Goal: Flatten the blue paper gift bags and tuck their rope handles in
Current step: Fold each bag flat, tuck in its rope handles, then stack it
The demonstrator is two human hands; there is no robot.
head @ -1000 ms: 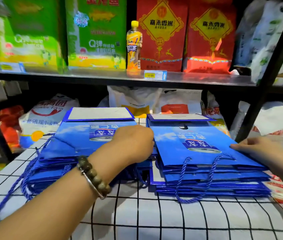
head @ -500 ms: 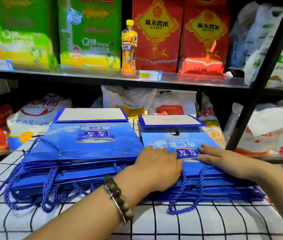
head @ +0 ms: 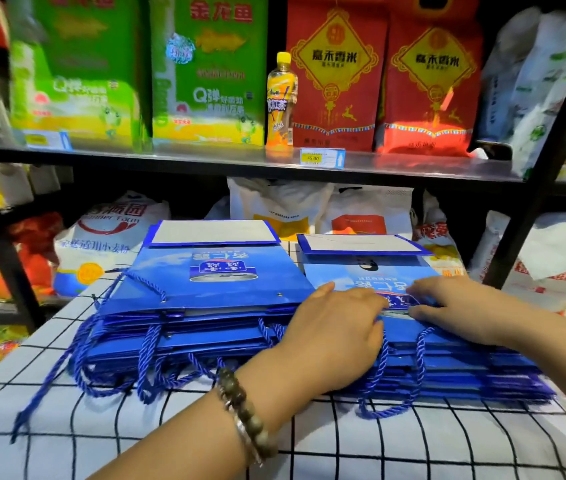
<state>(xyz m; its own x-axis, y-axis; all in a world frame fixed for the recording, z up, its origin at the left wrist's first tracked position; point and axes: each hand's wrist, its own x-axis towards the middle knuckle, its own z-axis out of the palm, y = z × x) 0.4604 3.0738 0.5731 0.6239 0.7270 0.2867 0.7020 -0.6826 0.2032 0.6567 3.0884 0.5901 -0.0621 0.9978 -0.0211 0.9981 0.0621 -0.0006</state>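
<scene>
In front of me a dark shelf (head: 205, 161) carries green bags (head: 205, 71), an orange drink bottle (head: 281, 102) with a yellow cap, and red bags (head: 337, 74), side by side. A price tag (head: 322, 157) sits on its edge just below the bottle. White sacks (head: 108, 230) lie underneath. My surface (head: 378, 445) wears a white cloth with black checks.

Left hand (head: 338, 336) and right hand (head: 461, 306) cover most of the label (head: 400, 301) on the right stack's top bag (head: 347, 271); green sacks (head: 205, 74) are blurred and cropped by the top edge.
</scene>
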